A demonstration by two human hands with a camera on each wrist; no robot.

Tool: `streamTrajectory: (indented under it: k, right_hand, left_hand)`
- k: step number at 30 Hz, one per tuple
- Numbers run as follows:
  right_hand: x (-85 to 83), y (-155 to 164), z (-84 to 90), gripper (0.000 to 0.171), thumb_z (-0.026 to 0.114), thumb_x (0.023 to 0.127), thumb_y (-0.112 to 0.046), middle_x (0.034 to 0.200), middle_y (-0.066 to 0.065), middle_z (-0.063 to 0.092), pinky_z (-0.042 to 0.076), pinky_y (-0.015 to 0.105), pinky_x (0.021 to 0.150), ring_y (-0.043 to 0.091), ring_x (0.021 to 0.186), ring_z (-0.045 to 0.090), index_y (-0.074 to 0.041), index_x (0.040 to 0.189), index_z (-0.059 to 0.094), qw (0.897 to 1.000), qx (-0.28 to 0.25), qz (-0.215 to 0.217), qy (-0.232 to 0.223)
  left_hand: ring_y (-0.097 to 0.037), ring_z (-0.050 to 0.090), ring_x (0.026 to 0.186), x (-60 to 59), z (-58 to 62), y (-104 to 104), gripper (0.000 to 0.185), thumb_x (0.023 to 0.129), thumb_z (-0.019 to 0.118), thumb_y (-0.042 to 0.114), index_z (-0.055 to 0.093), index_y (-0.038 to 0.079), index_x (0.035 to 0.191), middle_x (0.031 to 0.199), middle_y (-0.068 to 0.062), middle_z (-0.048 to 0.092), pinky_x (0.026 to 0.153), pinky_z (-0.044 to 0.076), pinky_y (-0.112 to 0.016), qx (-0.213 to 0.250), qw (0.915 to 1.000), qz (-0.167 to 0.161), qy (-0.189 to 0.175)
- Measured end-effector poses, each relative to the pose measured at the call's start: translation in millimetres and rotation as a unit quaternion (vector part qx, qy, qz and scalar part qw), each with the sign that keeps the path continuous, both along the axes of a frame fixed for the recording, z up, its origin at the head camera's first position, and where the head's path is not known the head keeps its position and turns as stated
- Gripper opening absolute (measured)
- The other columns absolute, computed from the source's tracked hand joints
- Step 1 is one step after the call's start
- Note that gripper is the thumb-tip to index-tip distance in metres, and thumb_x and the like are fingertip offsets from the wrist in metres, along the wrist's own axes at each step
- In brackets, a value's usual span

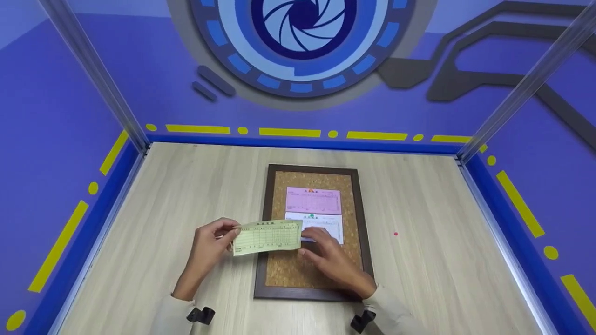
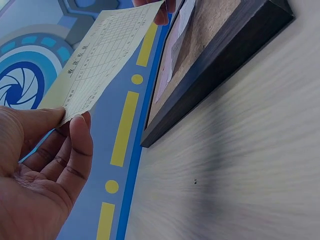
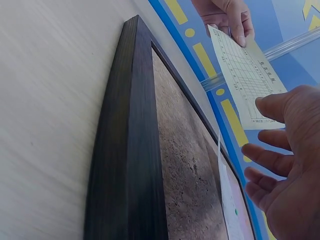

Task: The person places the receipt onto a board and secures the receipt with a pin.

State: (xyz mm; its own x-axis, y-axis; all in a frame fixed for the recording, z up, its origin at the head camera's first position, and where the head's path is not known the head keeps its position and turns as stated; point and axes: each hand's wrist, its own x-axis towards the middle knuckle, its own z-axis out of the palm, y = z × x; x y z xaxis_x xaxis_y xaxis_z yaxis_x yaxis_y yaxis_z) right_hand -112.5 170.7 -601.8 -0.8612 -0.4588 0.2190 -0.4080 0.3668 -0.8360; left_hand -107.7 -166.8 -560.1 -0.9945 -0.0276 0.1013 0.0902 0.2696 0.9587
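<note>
Left hand (image 1: 207,246) pinches a thin yellow slip (image 1: 266,237) (printed grid) while right hand (image 1: 328,258), fingers loose, overlies the corkboard (image 1: 298,272).

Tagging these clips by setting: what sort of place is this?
Probably a staged recording booth, not an office: a wood-look table walled by purple graphic panels, holding a framed cork board with pinned slips.

My worktop (image 1: 419,195) is pale wood-grain — a dark-framed cork board (image 1: 284,274) lies flat at the frame's centre, a small red dot (image 1: 395,233) just right of it.
</note>
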Motion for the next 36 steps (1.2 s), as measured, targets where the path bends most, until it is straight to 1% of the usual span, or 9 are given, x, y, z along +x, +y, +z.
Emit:
streamTrajectory:
  k: [3,6,9,13,18,22,28,31,36]
  right_hand:
    - [-0.9,0,-1.5,0.028,0.078,0.103,-0.017,0.135,0.003,0.072,0.045,0.050,0.120,0.032,0.134,0.063,-0.012,0.131,0.075,1.000,-0.023,-0.003,-0.003]
    - [-1.4,-1,-1.9,0.018,0.078,0.103,-0.012,0.127,0.005,0.074,0.050,0.044,0.116,0.031,0.127,0.067,-0.010,0.120,0.077,0.999,-0.046,-0.011,-0.018]
    - [-0.2,-1,-0.1,0.011,0.076,0.104,-0.010,0.119,0.008,0.075,0.056,0.035,0.108,0.025,0.118,0.071,-0.006,0.115,0.076,0.995,-0.070,-0.020,-0.064]
    - [1.4,0,1.9,0.008,0.072,0.106,-0.009,0.108,0.008,0.075,0.061,0.028,0.095,0.018,0.104,0.071,-0.002,0.109,0.075,0.990,-0.077,-0.037,-0.111]
    - [2.8,5,-0.9,0.005,0.072,0.105,-0.007,0.098,0.004,0.073,0.057,0.025,0.084,0.014,0.093,0.067,-0.004,0.102,0.075,0.990,-0.071,-0.053,-0.110]
    - [3.6,12,-2.4,0.008,0.073,0.105,-0.008,0.095,0.010,0.070,0.053,0.024,0.077,0.013,0.087,0.064,0.000,0.102,0.073,0.987,-0.096,-0.054,-0.117]
    - [6.5,24,-0.3,0.010,0.072,0.106,-0.010,0.096,0.018,0.071,0.052,0.023,0.072,0.017,0.085,0.064,-0.001,0.102,0.072,0.984,-0.107,-0.068,-0.129]
    - [7.7,29,1.0,0.010,0.071,0.107,-0.009,0.094,0.018,0.071,0.053,0.023,0.070,0.019,0.083,0.064,-0.001,0.101,0.072,0.983,-0.110,-0.078,-0.122]
    - [8.3,37,2.5,0.008,0.072,0.106,-0.006,0.089,0.013,0.073,0.055,0.023,0.071,0.018,0.080,0.068,-0.002,0.099,0.072,0.983,-0.110,-0.101,-0.106]
  left_hand:
    - [-0.019,0.071,0.080,0.0,-0.5,1,0.010,0.098,0.079,-0.002,0.082,0.006,0.103,0.096,-0.009,0.078,0.057,0.056,-0.026,0.001,1.0000,-0.002,-0.003]
    - [-0.019,0.071,0.080,0.3,-1.1,2,0.010,0.098,0.079,-0.003,0.082,0.006,0.102,0.096,-0.009,0.077,0.057,0.056,-0.025,0.004,1.0000,-0.003,-0.005]
    - [-0.019,0.071,0.079,-0.7,-2.2,5,0.010,0.098,0.079,-0.003,0.082,0.006,0.102,0.095,-0.009,0.077,0.057,0.057,-0.028,0.010,0.9999,-0.007,-0.005]
    - [-0.019,0.070,0.076,-2.4,-3.5,9,0.008,0.099,0.079,-0.001,0.081,0.006,0.104,0.095,-0.010,0.077,0.056,0.058,-0.029,0.022,0.9996,-0.017,-0.007]
    - [-0.017,0.068,0.072,-4.4,-6.3,14,0.007,0.101,0.078,0.003,0.081,0.004,0.107,0.093,-0.011,0.077,0.055,0.057,-0.029,0.033,0.9992,-0.024,-0.004]
    - [-0.017,0.068,0.072,-6.9,-9.3,18,0.007,0.102,0.077,0.003,0.082,0.005,0.106,0.092,-0.009,0.078,0.054,0.057,-0.030,0.027,0.9993,-0.025,0.005]
    - [-0.018,0.070,0.076,-11.1,-12.6,30,0.003,0.100,0.081,0.005,0.082,0.004,0.102,0.090,-0.006,0.077,0.055,0.059,-0.031,0.013,0.9996,-0.018,0.016]
    - [-0.020,0.070,0.075,-12.8,-13.8,37,0.005,0.099,0.082,0.008,0.081,0.004,0.101,0.089,-0.005,0.077,0.055,0.058,-0.030,0.010,0.9996,-0.016,0.020]
    - [-0.032,0.071,0.072,-15.9,-15.8,47,0.006,0.099,0.083,0.008,0.081,0.003,0.101,0.087,-0.006,0.077,0.054,0.056,-0.026,0.020,0.9990,-0.023,0.033]
